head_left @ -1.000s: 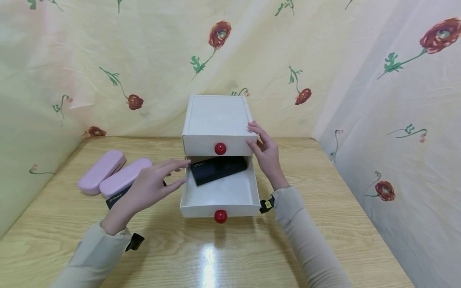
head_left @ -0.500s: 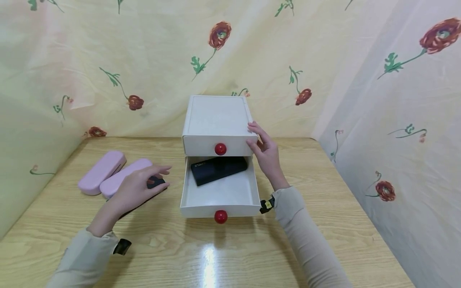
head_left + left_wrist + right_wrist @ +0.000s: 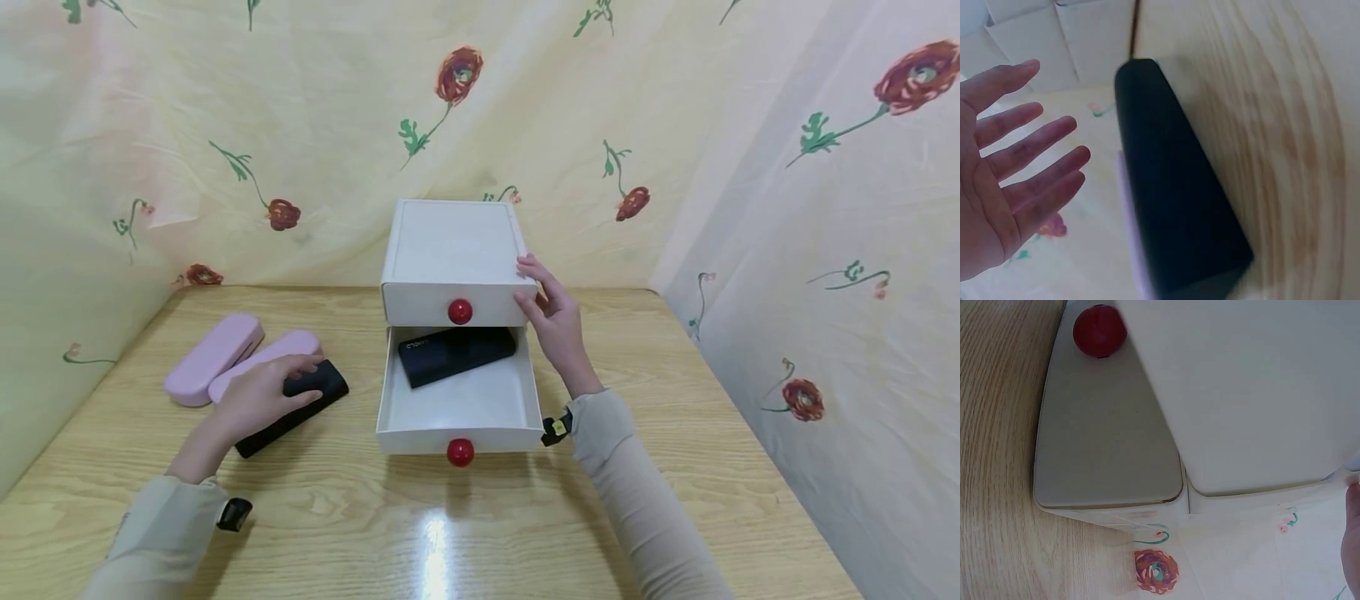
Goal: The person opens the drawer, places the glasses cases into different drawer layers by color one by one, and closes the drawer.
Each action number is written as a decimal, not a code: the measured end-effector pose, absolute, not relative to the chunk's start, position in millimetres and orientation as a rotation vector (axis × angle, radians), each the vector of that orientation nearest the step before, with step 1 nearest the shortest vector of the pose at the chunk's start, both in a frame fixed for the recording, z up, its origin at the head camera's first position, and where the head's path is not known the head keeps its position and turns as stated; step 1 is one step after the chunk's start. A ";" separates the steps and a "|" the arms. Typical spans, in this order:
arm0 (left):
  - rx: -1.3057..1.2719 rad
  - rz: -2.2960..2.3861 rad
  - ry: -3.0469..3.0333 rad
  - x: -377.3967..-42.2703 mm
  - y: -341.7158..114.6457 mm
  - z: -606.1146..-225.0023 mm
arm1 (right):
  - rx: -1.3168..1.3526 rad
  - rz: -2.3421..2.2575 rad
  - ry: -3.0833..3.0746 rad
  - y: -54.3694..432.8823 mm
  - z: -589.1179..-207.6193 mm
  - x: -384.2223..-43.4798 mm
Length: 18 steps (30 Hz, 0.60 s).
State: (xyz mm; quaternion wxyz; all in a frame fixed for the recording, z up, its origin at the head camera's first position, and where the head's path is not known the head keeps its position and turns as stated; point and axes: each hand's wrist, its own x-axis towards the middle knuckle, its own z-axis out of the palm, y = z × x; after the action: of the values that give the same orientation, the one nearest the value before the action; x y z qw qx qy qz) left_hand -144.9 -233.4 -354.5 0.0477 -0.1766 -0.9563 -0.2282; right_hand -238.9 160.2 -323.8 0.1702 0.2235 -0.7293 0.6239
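Note:
My left hand [image 3: 258, 392] hovers over a long black glasses case [image 3: 330, 385] on the table, partly hiding it. In the left wrist view, the fingers of that hand [image 3: 1004, 162] are spread and apart from the case [image 3: 1166, 181]. My right hand [image 3: 558, 333] grips the front right corner of a white two-drawer box [image 3: 453, 242], thumb at the front and fingers on the top edge. The lower drawer [image 3: 465, 412] is pulled out, and a second black glasses case [image 3: 453, 357] lies slanted toward its back. Only a sliver of the right hand shows in the right wrist view.
Two lilac glasses cases [image 3: 213, 358] lie side by side at the left, the nearer partly behind my left hand. Red knobs [image 3: 460, 312] mark both drawers. Flowered cloth [image 3: 337, 125] hangs behind the wooden table [image 3: 637, 500] and along its sides.
My left hand has moved left, away from the open drawer, to above the black case on the table. My right hand and the drawer box have stayed put.

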 end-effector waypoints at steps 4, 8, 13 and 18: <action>-0.524 -0.662 -2.960 -147.3 -239.9 -356.3 | 0.627 1.788 -2.081 158.0 -315.6 -232.5; -0.538 -0.596 -2.991 -149.4 -246.3 -358.4 | 0.624 1.797 -2.093 155.6 -306.7 -224.0; -0.526 -0.512 -3.048 -150.6 -253.9 -364.9 | 0.620 1.797 -2.097 156.2 -308.0 -224.0; -0.494 -0.474 -3.133 -149.7 -257.1 -368.7 | 0.633 1.780 -2.079 160.0 -320.1 -234.8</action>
State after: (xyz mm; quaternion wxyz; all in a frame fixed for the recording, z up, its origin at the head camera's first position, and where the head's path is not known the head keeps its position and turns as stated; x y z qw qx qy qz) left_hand -149.7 -257.1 -368.7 -0.0326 -0.1540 -0.9764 -0.1478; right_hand -234.8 160.0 -320.1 0.1653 0.2223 -0.7298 0.6250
